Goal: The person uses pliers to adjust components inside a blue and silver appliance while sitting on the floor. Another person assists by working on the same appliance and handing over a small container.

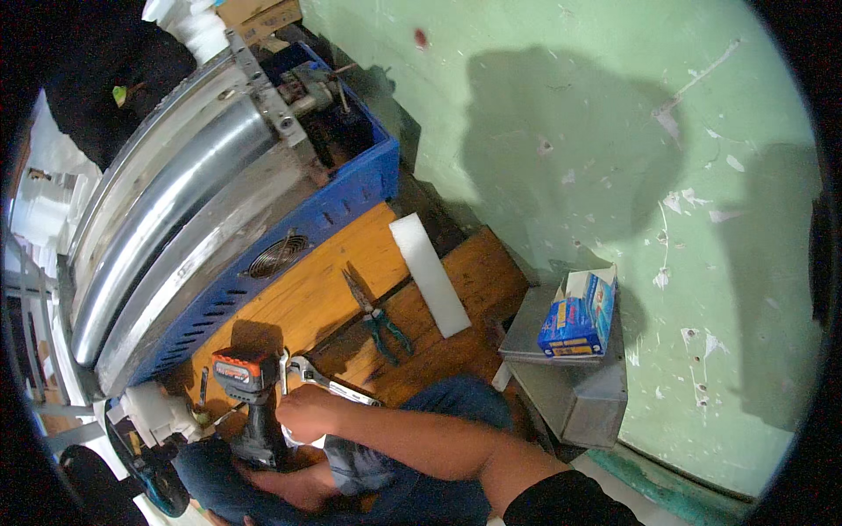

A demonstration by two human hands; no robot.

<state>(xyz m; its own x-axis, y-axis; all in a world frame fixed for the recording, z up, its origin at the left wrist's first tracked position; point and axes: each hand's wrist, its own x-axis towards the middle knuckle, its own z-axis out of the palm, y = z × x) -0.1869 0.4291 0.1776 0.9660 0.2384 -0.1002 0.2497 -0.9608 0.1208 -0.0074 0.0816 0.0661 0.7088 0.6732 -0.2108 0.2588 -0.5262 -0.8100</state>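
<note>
My right hand (305, 414) is closed on a silver wrench (284, 368), beside an adjustable wrench (324, 379) lying slantwise. Just left of it is a black cordless power tool (259, 425), its orange-and-grey battery pack (246, 375) uppermost. Green-handled long-nose pliers (381, 333) lie open on the wooden boards (228, 320). At lower left sit a white plastic fitting (153, 412) and a teal-and-black tool (158, 482). A bit of skin at the bottom edge may be my left hand, but is too hidden to tell.
A blue metal housing (373, 175) carries a long steel roller (175, 210). A white foam strip (430, 272) lies on the boards. A blue carton (574, 320) rests on a grey metal box (579, 403) beside the green wall (702, 175). My jeans-clad legs (447, 399) are below.
</note>
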